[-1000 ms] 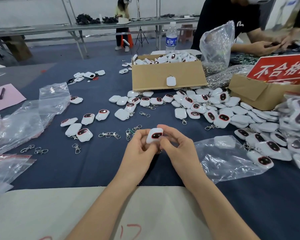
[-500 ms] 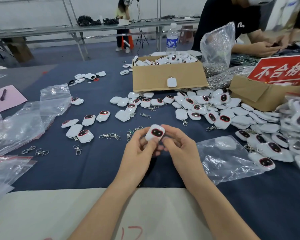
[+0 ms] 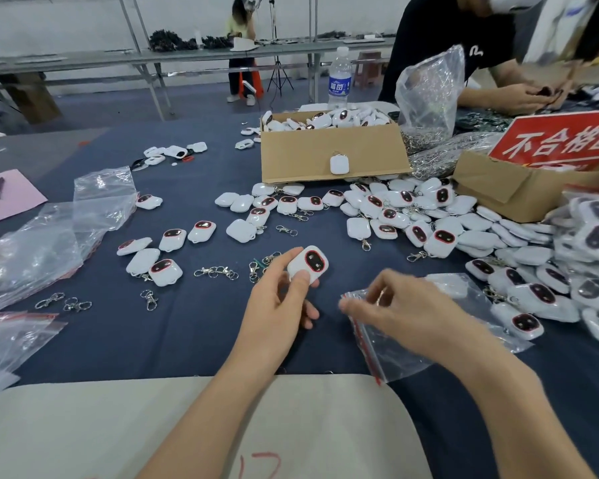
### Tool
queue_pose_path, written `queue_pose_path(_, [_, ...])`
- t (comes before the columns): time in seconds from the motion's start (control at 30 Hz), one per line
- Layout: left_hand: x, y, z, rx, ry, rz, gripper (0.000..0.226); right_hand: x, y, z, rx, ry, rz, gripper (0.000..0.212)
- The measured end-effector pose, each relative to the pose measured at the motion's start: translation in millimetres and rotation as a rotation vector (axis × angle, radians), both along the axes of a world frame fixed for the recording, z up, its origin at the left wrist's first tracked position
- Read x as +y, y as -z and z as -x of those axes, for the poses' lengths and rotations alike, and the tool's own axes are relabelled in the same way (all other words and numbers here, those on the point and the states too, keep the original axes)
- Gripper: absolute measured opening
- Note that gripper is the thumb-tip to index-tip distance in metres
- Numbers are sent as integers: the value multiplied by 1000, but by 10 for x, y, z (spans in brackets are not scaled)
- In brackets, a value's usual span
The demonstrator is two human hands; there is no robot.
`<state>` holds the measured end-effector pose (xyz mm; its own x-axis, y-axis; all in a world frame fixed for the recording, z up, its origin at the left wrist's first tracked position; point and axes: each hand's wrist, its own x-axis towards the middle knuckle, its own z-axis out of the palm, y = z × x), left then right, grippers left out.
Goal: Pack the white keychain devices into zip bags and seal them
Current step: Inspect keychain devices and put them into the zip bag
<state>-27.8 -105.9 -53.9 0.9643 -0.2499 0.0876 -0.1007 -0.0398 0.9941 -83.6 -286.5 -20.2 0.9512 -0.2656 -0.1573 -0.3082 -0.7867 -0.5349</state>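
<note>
White keychain device (image 3: 308, 266), dark oval face up, sits pinched between thumb and fingers of the left hand (image 3: 281, 312) above the blue desk (image 3: 187, 340), toward its near edge. Just beside it, the blurred right hand (image 3: 408, 314) pinches the red-striped mouth of a clear zip bag (image 3: 391, 357) lying on the desk.

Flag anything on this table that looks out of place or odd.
One white device hangs on the outside front of the cardboard box, apart from those piled inside. Loose metal clasps lie on the cloth with no device attached. Nothing else stands out.
</note>
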Motion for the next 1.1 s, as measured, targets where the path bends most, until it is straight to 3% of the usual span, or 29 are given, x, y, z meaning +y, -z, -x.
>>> queue_pose_path(0.07, [-5, 3, 9, 37, -10, 7, 25, 66, 56, 11, 127, -68, 120, 46])
queue_pose_path(0.17, [-6, -9, 34, 46, 5, -2, 18, 59, 105, -20, 84, -91, 173, 28])
queue_pose_path(0.37, [-11, 2, 72, -10, 121, -98, 22, 54, 161, -87, -84, -19, -57, 14])
queue_pose_path(0.67, [-68, 99, 76, -131, -4, -346, 13, 135, 166, -116, -364, 81, -349, 19])
queue_pose_path(0.8, [-83, 74, 62, -189, -67, -297, 3, 256, 146, -116, -367, 61, -512, 21])
queue_pose_path(1.0, [-53, 42, 151, -244, 94, -263, 51, 275, 148, -151, -339, 198, -703, 23])
queue_pose_path(1.1, [-28, 35, 141, -153, 224, -227, 62, 256, 138, -161, -334, 208, -753, 24])
